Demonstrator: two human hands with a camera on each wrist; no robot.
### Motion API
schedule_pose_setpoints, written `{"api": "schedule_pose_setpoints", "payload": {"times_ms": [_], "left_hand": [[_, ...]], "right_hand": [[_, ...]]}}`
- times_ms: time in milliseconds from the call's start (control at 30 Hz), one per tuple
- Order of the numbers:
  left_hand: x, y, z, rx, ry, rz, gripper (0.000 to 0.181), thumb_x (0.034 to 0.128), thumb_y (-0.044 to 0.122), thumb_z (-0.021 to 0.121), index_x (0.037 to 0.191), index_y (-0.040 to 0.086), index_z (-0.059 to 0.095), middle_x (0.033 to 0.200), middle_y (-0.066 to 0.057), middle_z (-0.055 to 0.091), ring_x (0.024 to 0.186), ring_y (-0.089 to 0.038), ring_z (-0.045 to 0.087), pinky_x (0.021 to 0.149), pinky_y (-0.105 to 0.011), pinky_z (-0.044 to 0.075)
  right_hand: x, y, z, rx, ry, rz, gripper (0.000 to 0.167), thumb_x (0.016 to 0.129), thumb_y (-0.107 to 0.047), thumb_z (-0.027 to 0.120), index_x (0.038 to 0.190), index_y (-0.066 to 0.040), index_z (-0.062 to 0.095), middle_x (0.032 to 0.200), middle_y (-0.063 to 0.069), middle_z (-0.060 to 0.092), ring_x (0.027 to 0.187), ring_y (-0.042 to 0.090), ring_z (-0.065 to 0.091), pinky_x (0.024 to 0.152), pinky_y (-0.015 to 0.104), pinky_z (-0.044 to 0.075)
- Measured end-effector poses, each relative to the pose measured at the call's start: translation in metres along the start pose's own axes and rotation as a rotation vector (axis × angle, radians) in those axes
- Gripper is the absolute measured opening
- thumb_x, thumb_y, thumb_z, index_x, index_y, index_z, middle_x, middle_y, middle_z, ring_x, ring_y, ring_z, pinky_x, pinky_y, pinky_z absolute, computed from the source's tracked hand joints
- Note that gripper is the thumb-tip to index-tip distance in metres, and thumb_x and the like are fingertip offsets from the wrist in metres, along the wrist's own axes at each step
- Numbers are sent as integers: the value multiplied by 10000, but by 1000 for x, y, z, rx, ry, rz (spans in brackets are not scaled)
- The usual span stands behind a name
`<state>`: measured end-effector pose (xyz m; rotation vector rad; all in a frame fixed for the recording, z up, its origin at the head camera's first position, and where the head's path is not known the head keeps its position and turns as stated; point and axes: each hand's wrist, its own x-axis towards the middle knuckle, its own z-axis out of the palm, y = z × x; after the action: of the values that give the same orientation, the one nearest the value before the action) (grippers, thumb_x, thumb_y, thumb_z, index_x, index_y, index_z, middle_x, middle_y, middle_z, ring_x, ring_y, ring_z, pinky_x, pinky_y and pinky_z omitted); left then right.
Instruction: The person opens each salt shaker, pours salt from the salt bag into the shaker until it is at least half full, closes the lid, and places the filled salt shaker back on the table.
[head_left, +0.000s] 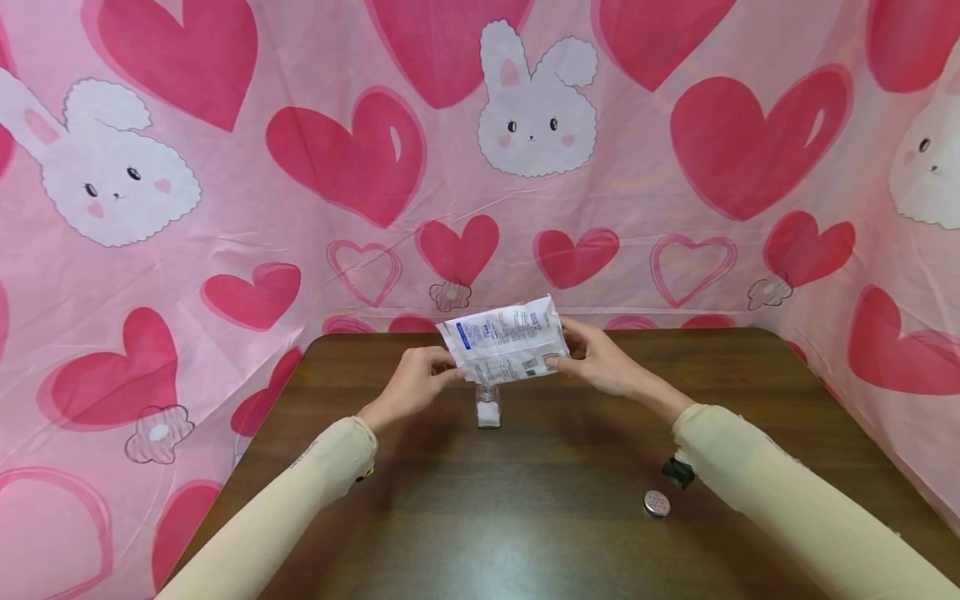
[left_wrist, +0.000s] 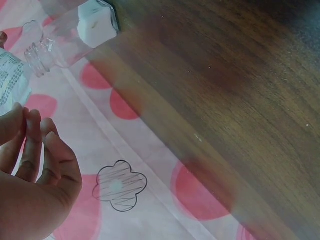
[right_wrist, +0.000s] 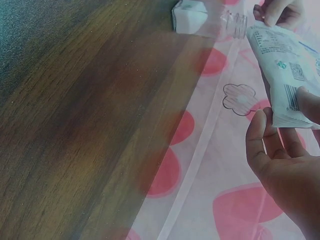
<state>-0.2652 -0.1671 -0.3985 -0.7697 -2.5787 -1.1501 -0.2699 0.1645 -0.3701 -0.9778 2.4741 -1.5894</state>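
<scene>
A white printed plastic packet (head_left: 506,342) hangs tilted over the glass shaker bottle (head_left: 488,413), its left end lower. My left hand (head_left: 414,382) pinches the packet's lower left corner between thumb and fingers. At the other end my right hand (head_left: 609,363) grips the packet, thumb on the printed face and fingers behind. The bottle stands upright without a lid, part-filled with something white. In the right wrist view, the packet's corner (right_wrist: 257,37) is close by the threaded bottle neck (right_wrist: 237,25); whether they touch I cannot tell.
A round metal lid with holes (head_left: 656,503) lies on the brown wooden table (head_left: 480,517), near the right forearm. A pink curtain (head_left: 337,192) with hearts and rabbits hangs behind the table and at its sides. Small white specks dot the tabletop (left_wrist: 225,100).
</scene>
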Motion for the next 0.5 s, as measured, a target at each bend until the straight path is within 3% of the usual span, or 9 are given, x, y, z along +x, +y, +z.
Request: {"api": "schedule_pose_setpoints", "payload": {"times_ms": [300, 500], "left_hand": [[0, -1, 0, 8, 1, -4, 53, 920, 48, 819, 971, 63, 824, 913, -48, 742, 741, -145, 607, 684, -308, 526], [-1, 0, 0, 0, -5, -14, 76, 921, 44, 818, 995, 60, 824, 934, -54, 749, 755, -169, 614, 696, -314, 533]], "right_hand": [[-1, -1, 0, 0, 1, 2, 651, 952, 4, 758, 1537, -19, 475, 1226, 227, 680, 1005, 352, 687, 696, 388, 602], [-1, -1, 0, 3, 2, 4, 659, 956, 7, 752, 1548, -16, 462, 1208, 228, 678, 978, 341, 689, 688, 387, 602]]}}
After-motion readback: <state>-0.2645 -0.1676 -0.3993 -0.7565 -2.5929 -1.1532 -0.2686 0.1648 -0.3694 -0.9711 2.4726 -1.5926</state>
